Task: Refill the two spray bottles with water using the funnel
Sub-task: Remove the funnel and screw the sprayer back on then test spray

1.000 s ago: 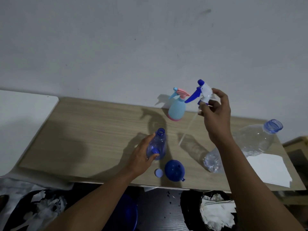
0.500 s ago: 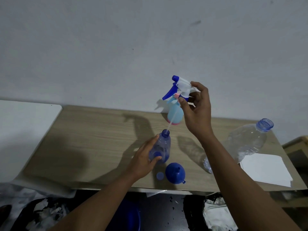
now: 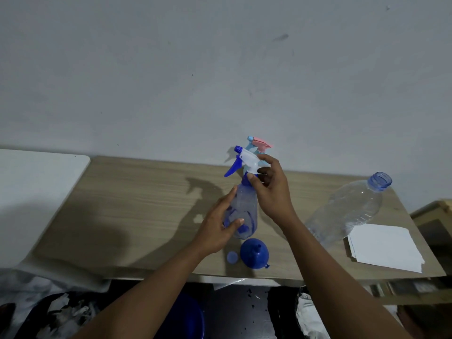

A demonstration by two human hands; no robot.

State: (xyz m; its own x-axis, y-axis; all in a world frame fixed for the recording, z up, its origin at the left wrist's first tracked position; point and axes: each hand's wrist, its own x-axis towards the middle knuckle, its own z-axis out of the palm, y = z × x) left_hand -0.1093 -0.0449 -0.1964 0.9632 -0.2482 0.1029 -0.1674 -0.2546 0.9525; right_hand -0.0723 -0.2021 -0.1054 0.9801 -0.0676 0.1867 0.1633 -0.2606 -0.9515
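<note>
2 spray bottles: clear spray bottle (image 3: 244, 211), pale blue spray bottle (image 3: 259, 145). 1 blue funnel (image 3: 254, 253), 1 small blue cap (image 3: 231, 256), 1 large water bottle (image 3: 349, 211), 1 white paper stack (image 3: 386, 248). 2 hands: left hand (image 3: 215, 232), right hand (image 3: 272, 192).

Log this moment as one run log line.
left hand: holds spray bottle | right hand: grips trigger head at bottle neck | funnel: upside down on table | water bottle: lying uncapped

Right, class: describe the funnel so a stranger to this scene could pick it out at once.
Start at the wooden table against the wall and go to its front edge, just before the clear spray bottle. The funnel lies there mouth down, spout up. It is a solid dark blue dome, bigger than the small pale cap on its left.
</note>
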